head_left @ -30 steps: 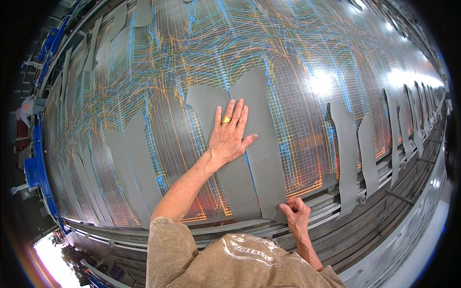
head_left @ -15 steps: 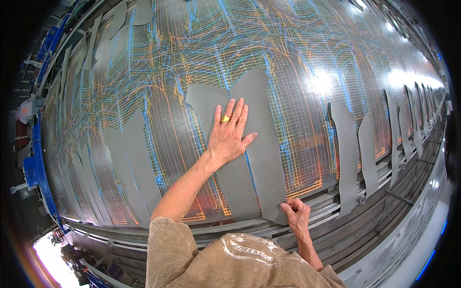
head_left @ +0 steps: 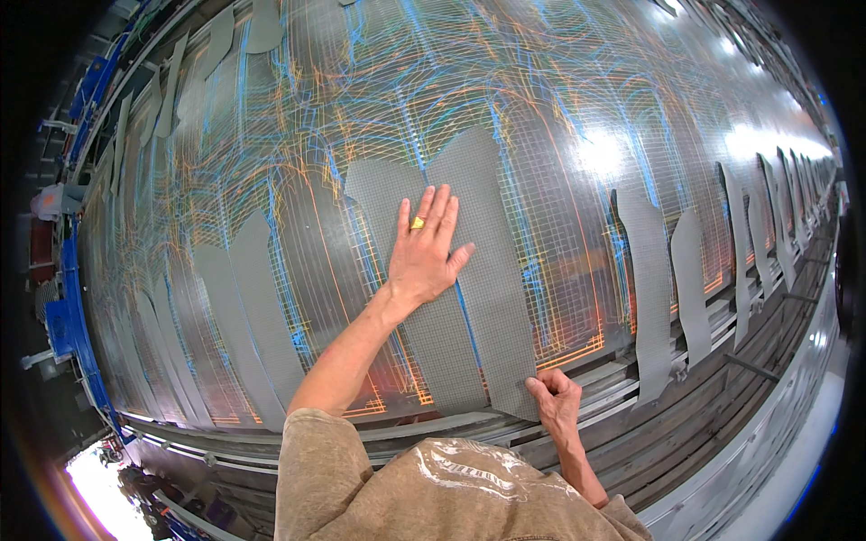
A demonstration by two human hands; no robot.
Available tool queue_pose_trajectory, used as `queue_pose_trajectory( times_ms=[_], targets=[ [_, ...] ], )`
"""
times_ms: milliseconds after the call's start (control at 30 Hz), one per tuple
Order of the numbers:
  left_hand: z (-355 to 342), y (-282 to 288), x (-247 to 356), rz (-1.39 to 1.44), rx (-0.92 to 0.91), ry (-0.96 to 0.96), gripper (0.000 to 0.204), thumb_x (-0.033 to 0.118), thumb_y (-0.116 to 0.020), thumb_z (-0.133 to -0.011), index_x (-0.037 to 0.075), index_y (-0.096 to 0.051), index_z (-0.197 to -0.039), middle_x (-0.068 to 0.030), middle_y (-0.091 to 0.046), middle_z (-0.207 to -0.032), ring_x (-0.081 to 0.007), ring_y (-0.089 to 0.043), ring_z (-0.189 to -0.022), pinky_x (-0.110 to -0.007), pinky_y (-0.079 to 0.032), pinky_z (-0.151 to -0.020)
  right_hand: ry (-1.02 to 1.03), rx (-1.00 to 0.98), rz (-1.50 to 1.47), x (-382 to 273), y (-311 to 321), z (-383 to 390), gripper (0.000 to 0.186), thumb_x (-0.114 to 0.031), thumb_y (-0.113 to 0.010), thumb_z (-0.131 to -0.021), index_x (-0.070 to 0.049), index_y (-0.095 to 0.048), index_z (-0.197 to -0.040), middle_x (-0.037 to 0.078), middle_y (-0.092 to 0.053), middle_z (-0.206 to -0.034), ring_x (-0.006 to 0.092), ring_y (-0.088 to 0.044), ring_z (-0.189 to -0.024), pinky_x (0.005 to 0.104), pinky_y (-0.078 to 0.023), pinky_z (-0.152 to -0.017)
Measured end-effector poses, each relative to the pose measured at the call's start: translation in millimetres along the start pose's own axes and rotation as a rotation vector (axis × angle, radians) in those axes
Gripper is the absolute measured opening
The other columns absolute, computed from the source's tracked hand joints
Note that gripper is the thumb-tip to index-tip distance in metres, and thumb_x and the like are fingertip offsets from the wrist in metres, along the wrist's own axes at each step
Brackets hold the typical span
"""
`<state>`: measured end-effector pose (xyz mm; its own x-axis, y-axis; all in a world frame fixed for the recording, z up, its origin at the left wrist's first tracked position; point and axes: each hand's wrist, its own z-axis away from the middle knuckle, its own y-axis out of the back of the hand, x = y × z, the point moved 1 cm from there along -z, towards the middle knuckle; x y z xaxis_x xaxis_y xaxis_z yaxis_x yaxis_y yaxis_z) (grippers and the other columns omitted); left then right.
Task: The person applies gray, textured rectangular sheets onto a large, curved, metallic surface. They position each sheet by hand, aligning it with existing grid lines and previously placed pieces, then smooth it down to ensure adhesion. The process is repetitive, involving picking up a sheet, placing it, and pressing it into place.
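Two hands on grey fabric pieces | left hand (head_left: 426, 254) spread flat, palm pressing the grey fabric sheet (head_left: 492, 270) against the gridded metal surface (head_left: 577, 117) | right hand (head_left: 555, 403) curled, pinching that sheet's lower corner | yellow ring (head_left: 417, 223) on left finger

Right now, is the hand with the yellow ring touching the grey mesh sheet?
Touching. The head view shows the left hand lying flat, fingers spread, on the grey mesh sheet, with no gap under the palm.
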<state>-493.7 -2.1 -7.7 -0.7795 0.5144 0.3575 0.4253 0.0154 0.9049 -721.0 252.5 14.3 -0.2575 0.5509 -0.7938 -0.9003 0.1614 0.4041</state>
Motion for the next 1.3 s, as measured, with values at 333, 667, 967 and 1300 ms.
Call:
queue_pose_trajectory(
  times_ms=[333, 667, 967, 1300],
  targets=[
    [-59.9, 23.6, -45.3, 0.373, 0.119, 0.491, 0.023, 0.017, -0.07, -0.081, 0.001, -0.071, -0.097, -0.0101, -0.065, -0.081, -0.0237, -0.062, -0.071, -0.038, -0.048, -0.068, -0.032, -0.027, -0.025, -10.0, 0.7, -0.9, 0.016, -0.006, -0.075, -0.084, 0.001, -0.062, -0.077, -0.003, -0.056, -0.062, 0.0037, -0.045, -0.058, 0.0237, -0.039, -0.051],
    [-77.6, 19.4, -51.3, 0.439, 0.079, 0.652, 0.014, 0.018, -0.072, -0.076, 0.004, -0.074, -0.078, -0.0084, -0.07, -0.069, -0.0224, -0.067, -0.065, -0.037, -0.051, -0.062, -0.005, -0.008, -0.016, -12.2, -0.6, -0.1, 0.017, -0.007, -0.076, -0.084, 0.0, -0.063, -0.078, -0.003, -0.056, -0.061, 0.003, -0.044, -0.058, 0.0233, -0.039, -0.051],
    [-79.3, 19.7, -50.3, 0.426, 0.067, 0.682, 0.014, 0.017, -0.073, -0.076, 0.004, -0.075, -0.079, -0.0083, -0.071, -0.071, -0.0208, -0.067, -0.066, -0.036, -0.052, -0.063, -0.041, -0.014, -0.044, -10.9, 0.2, 0.1, 0.02, -0.01, -0.078, -0.083, 0.0, -0.062, -0.076, -0.004, -0.055, -0.063, 0.0028, -0.044, -0.059, 0.0229, -0.038, -0.052],
    [-80.7, 20.2, -53.1, 0.432, 0.053, 0.642, 0.015, 0.017, -0.074, -0.075, 0.003, -0.075, -0.079, -0.0083, -0.071, -0.07, -0.0206, -0.067, -0.066, -0.036, -0.052, -0.063, -0.016, -0.022, -0.033, -9.8, 1.9, -0.4, 0.02, -0.01, -0.076, -0.084, 0.0, -0.062, -0.075, -0.004, -0.053, -0.059, 0.0033, -0.043, -0.057, 0.024, -0.037, -0.05]
  ],
)
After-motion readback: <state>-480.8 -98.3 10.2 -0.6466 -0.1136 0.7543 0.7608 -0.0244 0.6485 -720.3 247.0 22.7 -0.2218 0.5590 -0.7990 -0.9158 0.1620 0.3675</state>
